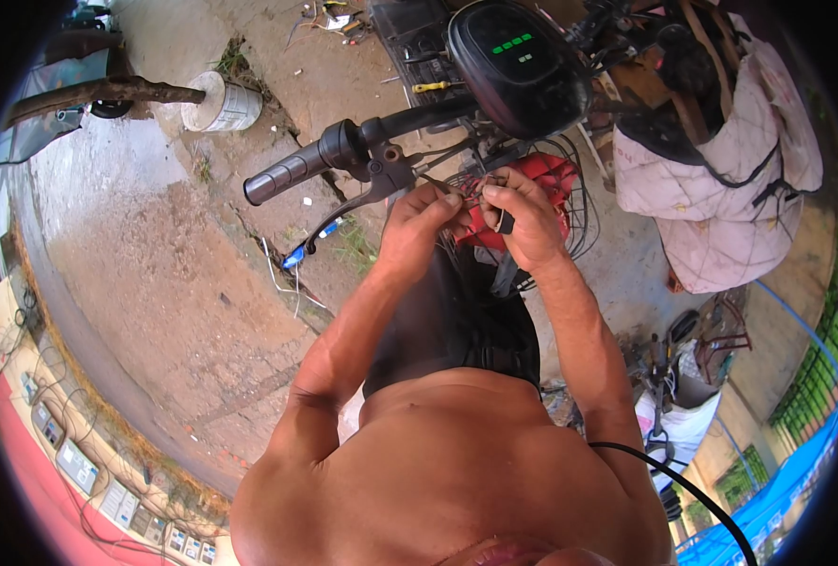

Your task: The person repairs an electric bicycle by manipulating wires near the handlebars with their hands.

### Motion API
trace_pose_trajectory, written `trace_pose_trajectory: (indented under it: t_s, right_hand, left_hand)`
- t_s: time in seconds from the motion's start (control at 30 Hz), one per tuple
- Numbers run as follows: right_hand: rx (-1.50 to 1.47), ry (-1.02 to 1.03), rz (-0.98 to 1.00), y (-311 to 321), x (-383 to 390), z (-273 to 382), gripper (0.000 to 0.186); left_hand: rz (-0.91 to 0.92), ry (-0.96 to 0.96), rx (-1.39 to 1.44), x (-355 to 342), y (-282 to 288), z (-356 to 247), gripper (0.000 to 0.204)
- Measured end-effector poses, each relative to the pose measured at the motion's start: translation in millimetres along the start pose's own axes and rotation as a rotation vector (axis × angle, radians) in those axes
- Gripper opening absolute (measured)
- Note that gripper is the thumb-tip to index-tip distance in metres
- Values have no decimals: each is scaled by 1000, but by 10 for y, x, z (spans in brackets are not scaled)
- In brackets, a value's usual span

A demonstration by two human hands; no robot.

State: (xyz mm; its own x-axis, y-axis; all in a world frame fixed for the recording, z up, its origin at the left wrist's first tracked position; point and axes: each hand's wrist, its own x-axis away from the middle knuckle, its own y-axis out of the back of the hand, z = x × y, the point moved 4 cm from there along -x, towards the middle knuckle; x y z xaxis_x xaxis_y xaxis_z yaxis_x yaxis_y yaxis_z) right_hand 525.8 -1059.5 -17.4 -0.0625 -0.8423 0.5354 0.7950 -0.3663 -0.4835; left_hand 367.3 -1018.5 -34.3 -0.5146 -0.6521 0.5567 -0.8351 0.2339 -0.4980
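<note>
Close together below the handlebar of a two-wheeler, my hands work at thin wires. My left hand (419,226) is closed, its thumb and fingers pinching a thin dark wire (435,181). Opposite it, my right hand (530,224) is also closed in a pinch on wire; a small black piece (506,224) shows below its thumb. The exact ends between the fingertips are too small to make out. Above my left hand are the black rubber grip (287,174) and a brake lever (348,205). A black display housing (513,66) with green lit marks sits above both hands.
Behind my hands hangs a red bag (555,179) amid looped dark wires. A yellow-handled screwdriver (431,87) lies beyond the handlebar. A white bucket (221,102) stands far left with a wooden pole. Pale quilted cloth (711,189) drapes at the right. White cord (282,283) lies on the ground.
</note>
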Motion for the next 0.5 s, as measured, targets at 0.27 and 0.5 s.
trace_pose_trajectory:
  t_s: [0.27,0.5]
  right_hand:
    - [-24,-29,-28,-50,-26,31,10]
    - [15,-17,-73,-68,-25,62,11]
  left_hand:
    - [20,-21,-45,-21,15,6,20]
    - [21,-18,-77,-21,8,1,22]
